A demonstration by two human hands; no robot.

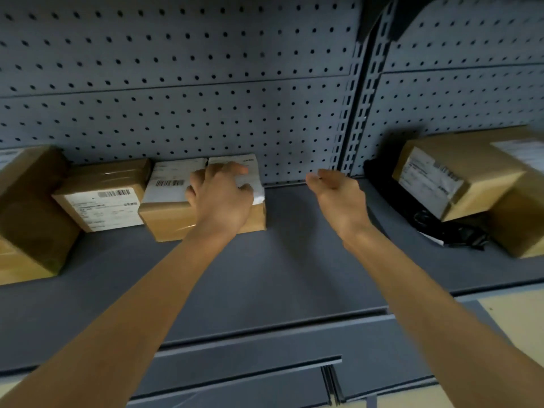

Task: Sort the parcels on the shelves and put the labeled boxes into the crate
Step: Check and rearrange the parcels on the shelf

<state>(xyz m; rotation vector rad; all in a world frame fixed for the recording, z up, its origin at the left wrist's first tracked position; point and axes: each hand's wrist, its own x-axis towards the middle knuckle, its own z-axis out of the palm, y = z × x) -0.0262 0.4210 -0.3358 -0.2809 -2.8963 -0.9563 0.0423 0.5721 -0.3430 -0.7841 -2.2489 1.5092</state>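
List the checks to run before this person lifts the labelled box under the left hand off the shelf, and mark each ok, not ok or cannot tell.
1. Left hand grips the middle box, fingers curled over its top: ok.
2. Barcode label shows on that box: ok.
3. Right hand open, holding nothing, apart from the box: ok.
4. Shelf bare to the box's right, room for the right hand: ok.
5. Neighbouring box on the left clear of it: cannot tell, they look close.
6. Crate ready to receive it: cannot tell, not in view.
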